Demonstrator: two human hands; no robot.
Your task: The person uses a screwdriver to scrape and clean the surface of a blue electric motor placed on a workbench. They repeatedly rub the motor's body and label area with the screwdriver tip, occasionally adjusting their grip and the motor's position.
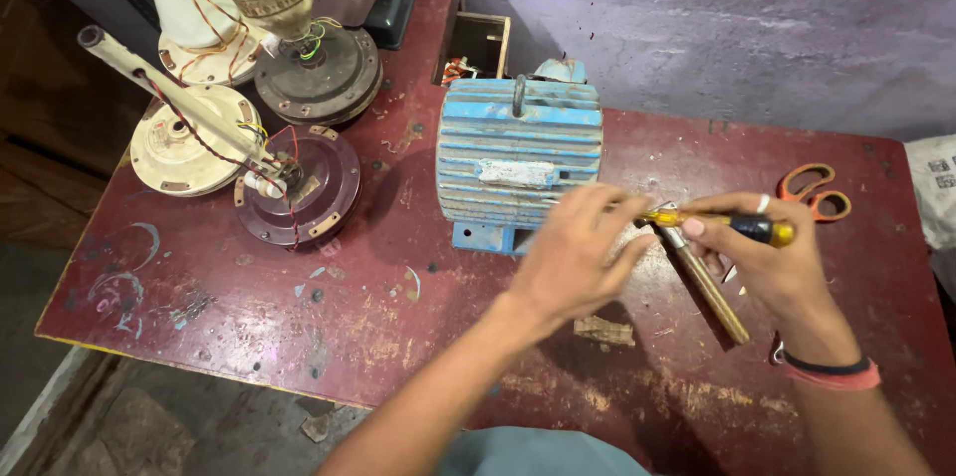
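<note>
A blue ribbed electric motor (518,152) stands on the dark red table (299,307), its near end facing me. My left hand (578,252) reaches in front of that end, fingers pinched at the tip of a screwdriver. My right hand (767,257) grips the yellow and black screwdriver handle (742,227), held level and pointing left at the motor. A brass-coloured rod (712,287) slants down below my right hand; whether a hand holds it I cannot tell.
Several ceiling fan motors (299,182) with rods and loose wires lie at the far left. Orange-handled scissors (817,192) rest at the right. A small wooden box (478,43) sits behind the motor by a purple wall. The table's front edge runs bottom left.
</note>
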